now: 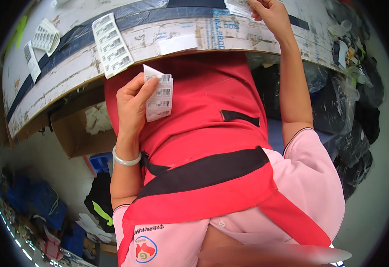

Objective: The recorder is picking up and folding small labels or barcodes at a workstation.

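Note:
Pinched between the thumb and fingers of my left hand (134, 95) is a short strip of white barcode labels (161, 100), held in front of my red apron just off the table's near edge. One corner of the strip is folded up. My right hand (269, 14) reaches to the far part of the table, its fingers curled together over white papers (243, 10) at the top rim. What those fingers hold, if anything, is hidden. On the table, a longer barcode label sheet (112, 44) lies near my left hand, and a blank white slip (178, 44) lies at the edge.
The worn white table (154, 33) carries dark tape strips. More label sheets (46, 36) and a narrow label strip (32, 61) lie at its left. Below is an open cardboard box (76, 133) with white cloth. Plastic-wrapped dark bags (332, 107) crowd the right side.

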Demonstrator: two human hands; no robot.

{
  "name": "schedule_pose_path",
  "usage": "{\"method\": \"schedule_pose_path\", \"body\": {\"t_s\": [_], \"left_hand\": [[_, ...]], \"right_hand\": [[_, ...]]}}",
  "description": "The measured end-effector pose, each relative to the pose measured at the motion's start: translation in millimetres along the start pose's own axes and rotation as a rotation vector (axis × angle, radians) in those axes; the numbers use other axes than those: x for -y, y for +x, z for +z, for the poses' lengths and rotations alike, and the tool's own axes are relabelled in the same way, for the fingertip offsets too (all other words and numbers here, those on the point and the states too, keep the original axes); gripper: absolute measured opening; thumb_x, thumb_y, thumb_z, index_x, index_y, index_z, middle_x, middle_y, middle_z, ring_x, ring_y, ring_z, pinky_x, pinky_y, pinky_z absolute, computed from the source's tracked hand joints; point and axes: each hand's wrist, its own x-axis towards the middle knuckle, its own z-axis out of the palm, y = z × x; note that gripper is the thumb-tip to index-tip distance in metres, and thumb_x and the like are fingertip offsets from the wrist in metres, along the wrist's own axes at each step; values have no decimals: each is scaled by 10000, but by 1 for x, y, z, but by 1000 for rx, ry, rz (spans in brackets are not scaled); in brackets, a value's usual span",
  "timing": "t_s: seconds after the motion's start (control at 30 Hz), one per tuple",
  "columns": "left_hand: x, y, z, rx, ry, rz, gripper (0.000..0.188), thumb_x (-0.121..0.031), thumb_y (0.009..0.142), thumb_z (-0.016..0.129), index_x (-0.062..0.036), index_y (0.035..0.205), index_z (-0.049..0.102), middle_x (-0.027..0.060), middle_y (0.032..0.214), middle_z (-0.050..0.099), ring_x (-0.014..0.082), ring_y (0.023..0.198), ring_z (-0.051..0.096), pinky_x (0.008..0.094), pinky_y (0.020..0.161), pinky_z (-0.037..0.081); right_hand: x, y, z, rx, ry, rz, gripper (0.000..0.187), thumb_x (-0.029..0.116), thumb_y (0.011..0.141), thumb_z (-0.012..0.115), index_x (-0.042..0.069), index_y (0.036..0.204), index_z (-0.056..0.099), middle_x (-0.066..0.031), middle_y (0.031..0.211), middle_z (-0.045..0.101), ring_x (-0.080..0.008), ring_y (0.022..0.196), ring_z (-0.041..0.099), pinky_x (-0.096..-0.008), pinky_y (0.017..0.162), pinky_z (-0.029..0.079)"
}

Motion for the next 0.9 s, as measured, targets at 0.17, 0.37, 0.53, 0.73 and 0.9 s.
{"method": "schedule_pose_path", "body": {"t_s": [0.17, 0.37, 0.53, 0.73, 0.9], "left_hand": [[-2, 1, 3, 7, 5, 1, 116, -81, 922, 650, 24, 936, 699, -23, 822, 634, 43, 726, 554, 190, 657, 429], [-3, 5, 8, 21, 32, 48, 113, -78, 929, 641, 19, 918, 697, -21, 829, 636, 39, 730, 552, 195, 659, 437], [-2, 2, 3, 8, 24, 109, 124, -97, 920, 668, 22, 921, 702, -6, 845, 658, 47, 730, 572, 194, 656, 457], [-2, 2, 1, 31, 135, 264, 117, -88, 901, 690, 27, 911, 709, 8, 880, 664, 55, 734, 574, 200, 659, 458], [-1, 4, -1, 5, 366, 481, 156, -118, 923, 663, 19, 871, 718, -11, 829, 658, 57, 713, 565, 205, 630, 438]], "right_hand": [[-33, 5, -10, -106, -271, 6, 251, 236, 777, 756, 7, 812, 660, -91, 709, 664, -177, 642, 628, -329, 629, 507], [6, -18, 16, -227, -562, -58, 234, 184, 846, 717, 9, 974, 627, -67, 730, 632, -150, 638, 608, -293, 602, 504], [59, -91, 114, 501, 166, 49, 189, 191, 927, 652, 28, 1009, 704, -2, 828, 652, -57, 684, 579, -198, 635, 479], [67, -112, 136, 528, 275, 196, 161, 182, 902, 689, 34, 962, 708, 10, 818, 658, -46, 672, 563, -182, 601, 448], [54, -125, 152, 248, -18, -396, 98, 79, 841, 720, 25, 914, 683, -43, 813, 658, -140, 652, 606, -239, 599, 493]]}}
